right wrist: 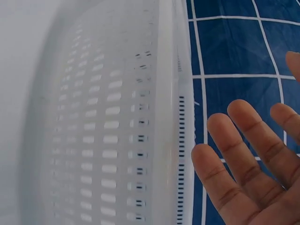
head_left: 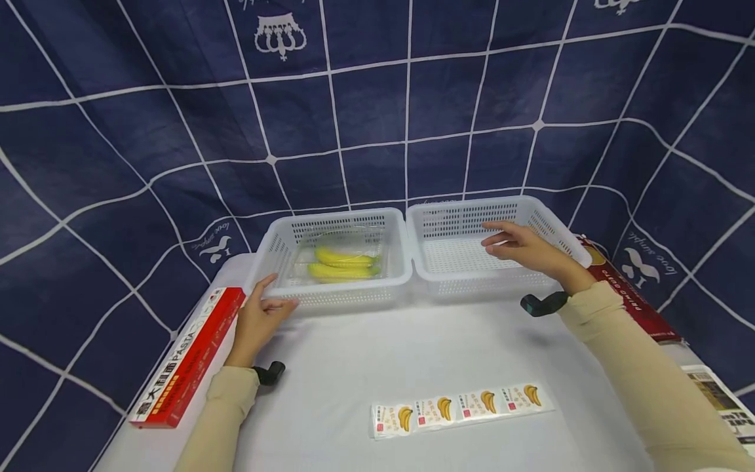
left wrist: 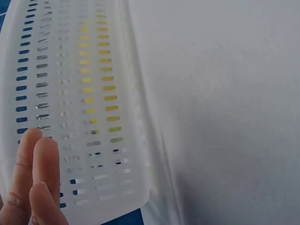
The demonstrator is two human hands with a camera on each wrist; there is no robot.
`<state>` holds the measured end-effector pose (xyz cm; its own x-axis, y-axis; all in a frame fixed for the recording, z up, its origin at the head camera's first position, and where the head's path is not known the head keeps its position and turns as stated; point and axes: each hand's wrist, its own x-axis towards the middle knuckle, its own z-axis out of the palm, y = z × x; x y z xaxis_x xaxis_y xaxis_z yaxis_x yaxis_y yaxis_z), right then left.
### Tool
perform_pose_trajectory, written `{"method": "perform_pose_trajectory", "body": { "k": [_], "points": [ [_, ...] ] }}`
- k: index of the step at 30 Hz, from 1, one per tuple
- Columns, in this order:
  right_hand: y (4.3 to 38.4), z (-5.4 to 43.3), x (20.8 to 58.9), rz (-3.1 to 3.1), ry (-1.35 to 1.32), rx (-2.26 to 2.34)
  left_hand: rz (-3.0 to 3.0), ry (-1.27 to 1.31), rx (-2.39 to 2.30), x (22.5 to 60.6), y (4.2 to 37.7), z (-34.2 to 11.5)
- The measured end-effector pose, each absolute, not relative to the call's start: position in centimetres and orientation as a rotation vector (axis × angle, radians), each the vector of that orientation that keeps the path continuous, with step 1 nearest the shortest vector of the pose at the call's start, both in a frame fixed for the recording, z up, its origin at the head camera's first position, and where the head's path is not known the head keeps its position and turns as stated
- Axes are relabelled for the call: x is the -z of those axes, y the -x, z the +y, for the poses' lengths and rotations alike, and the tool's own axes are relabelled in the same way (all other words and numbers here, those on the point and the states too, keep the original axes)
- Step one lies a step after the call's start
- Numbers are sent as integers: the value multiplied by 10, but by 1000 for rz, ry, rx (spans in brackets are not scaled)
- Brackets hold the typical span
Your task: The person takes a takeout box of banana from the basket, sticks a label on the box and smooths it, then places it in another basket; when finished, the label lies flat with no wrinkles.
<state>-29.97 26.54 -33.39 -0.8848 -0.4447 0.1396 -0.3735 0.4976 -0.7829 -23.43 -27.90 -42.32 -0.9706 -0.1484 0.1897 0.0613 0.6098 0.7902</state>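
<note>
White plastic baskets are standing side by side on a white-covered table (head_left: 425, 347), L basket (head_left: 348, 296) and R basket (head_left: 472, 284), their near ends close tog. L basket is holding a clear box (head_left: 305, 254), and yellow bananas (head_left: 342, 271) are lying inside it, one in front of the other, also showing thru the wall slots in the L wrist view.

L hand (head_left: 259, 323) is reaching to the front L corner of L basket, thumb and index well apart, grip wide, w/ nothing btwn them; fingers are looking fairly straight in the L wrist cam. Can't tell if they're touching the rim.

R hand (head_left: 527, 249) is hanging over R basket, palm-side fingers spreading in the R wrist view, grip loose and wide, holding nothing.

Nearer the person, a strip of banana labels (head_left: 463, 411) is lying on the table, four pics in a row. Red/white pasta box (head_left: 187, 359) is resting at far L, angled, near the L hand. Dk red pack (head_left: 628, 295) is lying R of R basket, partly behind the R arm. Navy grid cloth (head_left: 377, 105) is hanging behind everything. Black wrist mounts (head_left: 542, 304) are sitting at both beige cuffs (head_left: 231, 387).
</note>
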Motion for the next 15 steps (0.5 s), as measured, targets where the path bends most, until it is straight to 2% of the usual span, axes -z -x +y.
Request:
{"method": "perform_pose_trajectory", "body": {
  "k": [15],
  "points": [
    [329, 220, 333, 2454, 660, 1402, -2507, -167, 1317, 431, 250, -276]
  ]
}}
